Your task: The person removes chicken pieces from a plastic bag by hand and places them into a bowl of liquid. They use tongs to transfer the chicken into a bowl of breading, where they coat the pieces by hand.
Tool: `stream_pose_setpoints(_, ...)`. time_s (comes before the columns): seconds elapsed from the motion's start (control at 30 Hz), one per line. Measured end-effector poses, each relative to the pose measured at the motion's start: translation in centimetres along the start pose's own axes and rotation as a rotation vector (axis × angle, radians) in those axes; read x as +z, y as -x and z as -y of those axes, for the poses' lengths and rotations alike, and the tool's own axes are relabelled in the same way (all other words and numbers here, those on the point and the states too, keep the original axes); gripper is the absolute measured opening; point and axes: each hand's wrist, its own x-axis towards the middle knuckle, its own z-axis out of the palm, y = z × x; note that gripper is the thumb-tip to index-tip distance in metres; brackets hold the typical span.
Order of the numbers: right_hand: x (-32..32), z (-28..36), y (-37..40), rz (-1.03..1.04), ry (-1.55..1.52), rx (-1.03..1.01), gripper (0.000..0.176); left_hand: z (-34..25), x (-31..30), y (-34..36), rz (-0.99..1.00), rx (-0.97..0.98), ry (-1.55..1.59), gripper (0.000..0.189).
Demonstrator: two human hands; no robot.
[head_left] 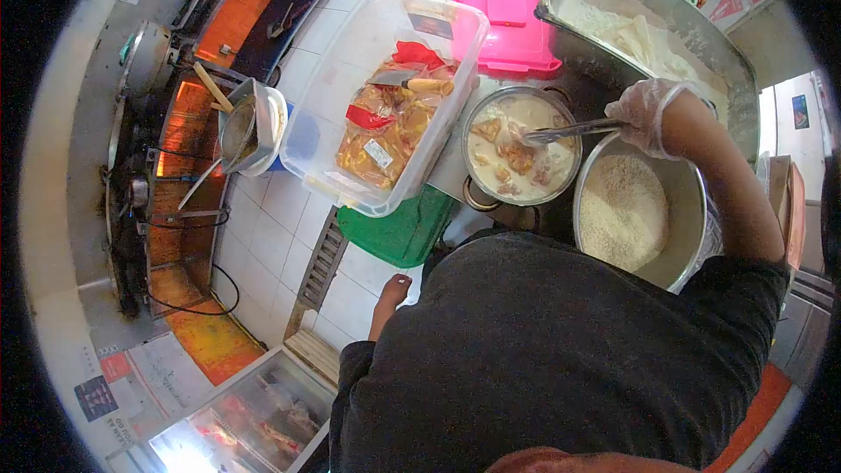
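The gloved right hand [646, 114] grasps tongs [578, 130] that reach toward 9 o'clock into the batter pot [465, 153]. The crumb bowl [692, 210] sits at the hand's 6 o'clock. The left hand [394, 287] hangs at 8 o'clock, and I cannot tell how its fingers are set.

The lid [512, 13] is bright pink, the batter [517, 118] creamy white (tan pieces [519, 159] in it), the crumbs [624, 210] pale beige, the tongs [569, 131] silver, the board [399, 232] green.
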Motion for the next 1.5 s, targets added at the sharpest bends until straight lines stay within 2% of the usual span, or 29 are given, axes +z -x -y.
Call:
stream_pose_setpoints(0.03,-0.3,-0.2,0.5,-0.03,-0.03,0.006,0.026,-0.2,-0.1,0.3,0.036,-0.052,0.016,0.041)
stream_pose_setpoints(0.1,-0.7,-0.2,1.3,-0.091,-0.085,0.015,0.026,-0.6,-0.2,0.6,-0.017,-0.05,-0.021,0.04)
stream_pose_setpoints(0.2,0.7,-0.2,1.4,-0.246,0.004,0.008,0.027,-1.8,-0.6,1.6,-0.012,-0.07,-0.026,0.038)
stream_pose_setpoints(0.4,-1.7,4.3,0.3,0.023,0.104,0.204,0.021,-1.5,-0.8,1.0,-0.037,-0.013,-0.028,0.036)
stream_pose_setpoints(0.53,1.1,7.2,-2.9,0.178,0.156,0.164,0.022,0.7,0.4,-1.5,-0.023,-0.029,0.033,0.036)
stream_pose_setpoints(0.6,2.6,7.5,-5.0,0.225,0.1,0.146,0.021,-1.6,-0.4,-0.4,-0.01,-0.022,-0.04,0.037)
stream_pose_setpoints(0.73,5.6,8.2,-7.0,0.207,0.054,0.024,0.017,-0.6,0.5,-2.4,0.01,-0.036,-0.013,0.039)
stream_pose_setpoints(0.8,9.4,8.5,-8.2,0.217,0.053,0.03,0.018,-3.2,-0.5,-0.1,-0.005,-0.019,-0.048,0.041)
stream_pose_setpoints(0.87,9.1,8.4,-8.6,0.265,0.048,0.008,0.02,-4.2,-1.0,0.4,-0.016,-0.015,-0.071,0.041)
stream_pose_setpoints(0.97,9.2,7.1,-8.5,0.206,0.148,-0.138,0.023,-3.6,-0.8,0.5,0.027,-0.085,-0.014,0.039)
stream_pose_setpoints(1.0,9.3,6.9,-8.8,0.232,0.194,-0.195,0.021,-3.1,-0.7,0.7,0.013,-0.045,-0.048,0.038)
stream_pose_setpoints(1.1,7.1,5.8,-8.6,0.33,0.009,-0.104,0.018,1.9,0.7,-2.0,0.051,-0.035,-0.081,0.038)
stream_pose_setpoints(1.13,7.0,4.9,-8.3,0.311,-0.037,-0.037,0.018,2.9,0.9,-1.8,0.025,0.053,0.036,0.037)
stream_pose_setpoints(1.23,5.7,2.0,-7.0,0.273,-0.078,-0.05,0.021,3.9,1.5,-2.0,0.01,0.074,0.048,0.037)
stream_pose_setpoints(1.33,4.2,-0.1,-5.4,0.317,-0.251,0.034,0.02,-1.9,-0.5,2.3,0.036,-0.045,-0.021,0.039)
stream_pose_setpoints(1.43,0.9,0.3,-2.5,0.232,-0.255,0.105,0.021,-2.7,-0.5,3.3,0.068,-0.13,0.027,0.04)
stream_pose_setpoints(1.5,0.1,0.7,-2.2,0.168,-0.127,0.091,0.024,-1.6,-0.4,2.6,0.048,-0.069,-0.017,0.04)
